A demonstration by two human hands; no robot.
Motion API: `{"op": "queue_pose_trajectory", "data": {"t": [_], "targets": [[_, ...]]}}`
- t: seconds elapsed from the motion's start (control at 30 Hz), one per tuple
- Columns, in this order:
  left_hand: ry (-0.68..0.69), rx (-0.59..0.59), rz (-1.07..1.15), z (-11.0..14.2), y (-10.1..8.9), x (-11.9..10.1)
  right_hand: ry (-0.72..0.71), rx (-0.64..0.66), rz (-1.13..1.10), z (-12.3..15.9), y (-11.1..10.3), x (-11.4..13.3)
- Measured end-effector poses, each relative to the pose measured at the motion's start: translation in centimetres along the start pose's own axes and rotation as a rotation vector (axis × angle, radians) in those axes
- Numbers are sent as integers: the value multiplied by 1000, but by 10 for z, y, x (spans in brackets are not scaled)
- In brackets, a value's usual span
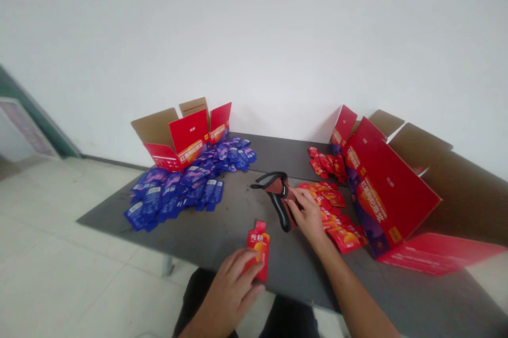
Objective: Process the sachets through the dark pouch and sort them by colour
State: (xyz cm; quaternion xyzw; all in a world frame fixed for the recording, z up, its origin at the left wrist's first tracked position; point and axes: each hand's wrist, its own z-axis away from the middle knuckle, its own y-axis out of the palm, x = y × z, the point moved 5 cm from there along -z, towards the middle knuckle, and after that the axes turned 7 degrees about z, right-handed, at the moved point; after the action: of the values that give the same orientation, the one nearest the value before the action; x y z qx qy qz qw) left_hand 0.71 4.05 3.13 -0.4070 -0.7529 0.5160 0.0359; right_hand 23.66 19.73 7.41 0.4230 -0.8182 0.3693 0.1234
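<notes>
My left hand (230, 288) pinches a red sachet (259, 247) near the front edge of the dark table (222, 227). My right hand (307, 213) grips a small dark-red pouch with black trim (278, 192) at the table's middle, its fingers curled round the pouch's right side. A spread of red sachets (333, 216) lies just right of that hand.
A heap of blue sachets (186, 184) covers the table's left part, with an open red carton (178, 139) behind it. A large open red carton (381, 190) lies on its side at the right, by more red sachets (327, 163). White wall behind, tiled floor left.
</notes>
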Motion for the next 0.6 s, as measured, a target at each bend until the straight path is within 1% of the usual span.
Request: {"op": "queue_pose_trajectory", "data": {"t": [0.1,0.2,0.3,0.37,0.4,0.47,0.53,0.6], "targets": [[100,-46,-86,14,0,-10,-31,117,9,2,-2,15],[137,-106,-115,18,5,-11,-107,318,21,19,1,50],[94,-142,-90,22,12,-5,-253,574,55,50,13,88],[54,-161,-63,26,16,-1,-326,692,90,67,24,99],[48,-166,-55,28,18,1,-340,716,109,70,29,98],[71,-161,-56,30,20,1,-332,698,153,67,41,85],[91,-152,-65,30,19,0,-308,647,213,53,50,66],[94,-145,-76,29,19,1,-295,608,276,37,54,52]]}}
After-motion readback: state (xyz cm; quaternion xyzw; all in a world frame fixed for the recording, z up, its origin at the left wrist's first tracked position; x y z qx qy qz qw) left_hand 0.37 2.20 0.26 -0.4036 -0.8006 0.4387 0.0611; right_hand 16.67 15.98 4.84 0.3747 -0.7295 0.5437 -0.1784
